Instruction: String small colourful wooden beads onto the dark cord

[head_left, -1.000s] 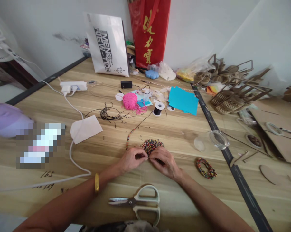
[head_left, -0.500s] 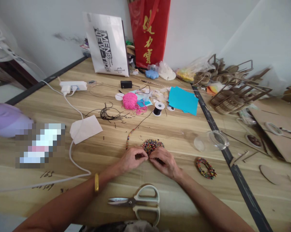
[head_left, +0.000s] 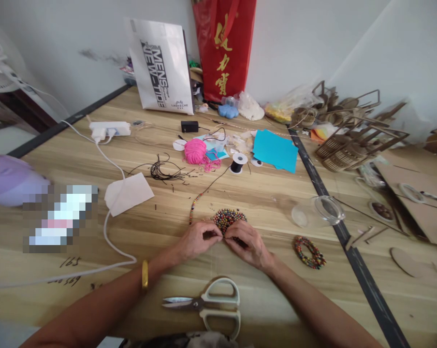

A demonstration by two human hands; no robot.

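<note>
My left hand (head_left: 201,238) is closed in a pinch near the middle of the table. A black cord strung with colourful beads (head_left: 193,205) runs from a spool of black cord (head_left: 237,163) down to this hand and disappears behind it. Fingertip to fingertip with it, my right hand (head_left: 248,240) also pinches; whatever lies between its fingers is too small to make out. Just beyond both hands spreads a pile of loose multicoloured beads (head_left: 228,217), partly covered by the right fingers. Scissors with white handles (head_left: 204,303) lie nearer to me, their blades pointing left.
To the right lie a coiled bead string (head_left: 309,252) and a clear plastic jar (head_left: 322,211). Pink yarn (head_left: 195,151), blue sheets (head_left: 275,151) and black cord pieces (head_left: 164,169) sit farther back. A white cable (head_left: 108,232) crosses the left side.
</note>
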